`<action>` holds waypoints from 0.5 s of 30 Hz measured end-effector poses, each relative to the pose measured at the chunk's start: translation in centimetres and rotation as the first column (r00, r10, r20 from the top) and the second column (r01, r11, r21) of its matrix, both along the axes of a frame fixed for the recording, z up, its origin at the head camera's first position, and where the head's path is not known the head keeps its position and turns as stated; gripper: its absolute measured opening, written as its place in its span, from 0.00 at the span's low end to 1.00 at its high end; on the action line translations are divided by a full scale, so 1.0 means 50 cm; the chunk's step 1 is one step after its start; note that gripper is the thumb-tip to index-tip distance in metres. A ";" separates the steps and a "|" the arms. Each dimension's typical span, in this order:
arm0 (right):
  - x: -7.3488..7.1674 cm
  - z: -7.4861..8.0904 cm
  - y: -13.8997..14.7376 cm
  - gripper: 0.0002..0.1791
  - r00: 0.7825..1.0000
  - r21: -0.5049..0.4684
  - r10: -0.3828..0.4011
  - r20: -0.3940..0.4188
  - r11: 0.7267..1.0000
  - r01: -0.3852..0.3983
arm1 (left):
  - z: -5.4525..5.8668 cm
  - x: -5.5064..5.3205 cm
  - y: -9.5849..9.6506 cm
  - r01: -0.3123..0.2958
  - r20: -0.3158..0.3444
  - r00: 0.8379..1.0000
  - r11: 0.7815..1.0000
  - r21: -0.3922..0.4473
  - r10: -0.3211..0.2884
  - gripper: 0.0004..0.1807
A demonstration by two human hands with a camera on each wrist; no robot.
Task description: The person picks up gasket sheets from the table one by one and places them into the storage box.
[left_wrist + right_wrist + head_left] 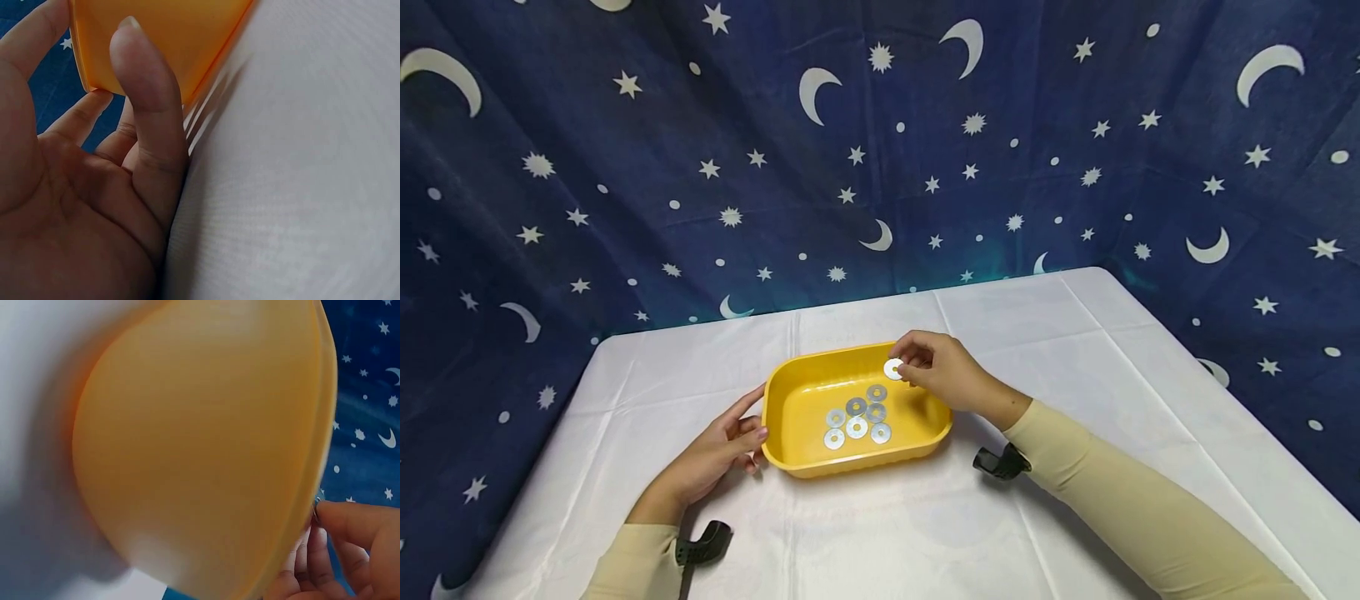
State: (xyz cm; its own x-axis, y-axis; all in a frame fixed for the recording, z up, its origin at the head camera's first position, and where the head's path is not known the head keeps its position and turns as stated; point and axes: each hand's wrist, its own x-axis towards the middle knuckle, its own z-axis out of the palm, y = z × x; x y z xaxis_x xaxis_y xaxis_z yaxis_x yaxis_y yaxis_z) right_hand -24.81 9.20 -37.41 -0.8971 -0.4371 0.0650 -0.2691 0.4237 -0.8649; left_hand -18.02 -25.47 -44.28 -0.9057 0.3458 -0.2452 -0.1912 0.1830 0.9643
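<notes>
A yellow oblong tray [790, 421] stands on the table, with several flat metal washers [857, 427] lying loose on its floor. My right hand [951, 371] reaches over the tray's right end and pinches one washer [892, 369] between thumb and fingertips, above the floor of the tray. In the right wrist view the tray's outer wall [200, 437] hides most of that washer. My left hand [715, 454] lies at the tray's left end, its fingers fairly straight and touching the outside. The left wrist view shows fingertips against the tray's end wall [181, 37].
A white cloth [865, 542] with fold lines covers the table. Behind and at both sides hangs a dark blue curtain [760, 108] with moons and stars. Black bands with mounts [703, 543] sit at both wrists.
</notes>
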 end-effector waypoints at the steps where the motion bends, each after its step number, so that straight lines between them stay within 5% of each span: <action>1: 0.002 -0.002 -0.003 0.08 1.000 -0.007 0.006 0.003 1.000 -0.006 | 0.000 -0.001 0.001 0.001 -0.002 1.000 1.000 0.001 -0.001 0.37; 15: 0.021 -0.022 -0.044 0.08 0.996 0.016 0.085 -0.032 0.996 -0.085 | 0.001 0.002 0.003 -0.010 -0.002 1.000 1.000 -0.006 0.010 0.37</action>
